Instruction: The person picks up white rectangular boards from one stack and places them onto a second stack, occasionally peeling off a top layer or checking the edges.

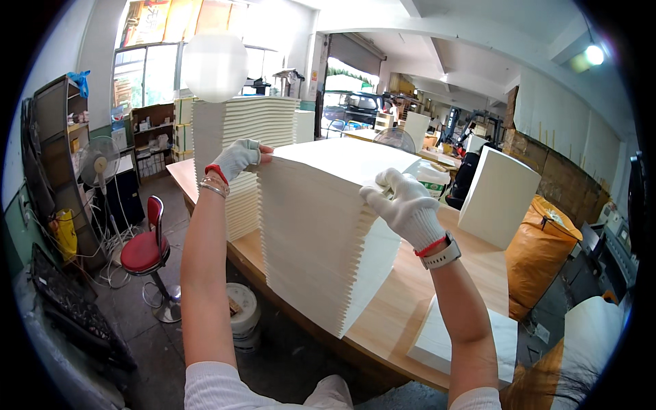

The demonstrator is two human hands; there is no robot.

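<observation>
White and paper-like, the tall stack (311,225) in our head view should be heavy whole, its sheets bendy, best taken by opposite corners. It stands on the tabletop (388,316), below and between our half-curled left hand (240,157) and right hand (404,201), both at its top corners; whether they grip, we cannot tell.

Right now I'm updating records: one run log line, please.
White stack: on wooden table; left hand: at top near left corner; right hand: at top near right corner
</observation>
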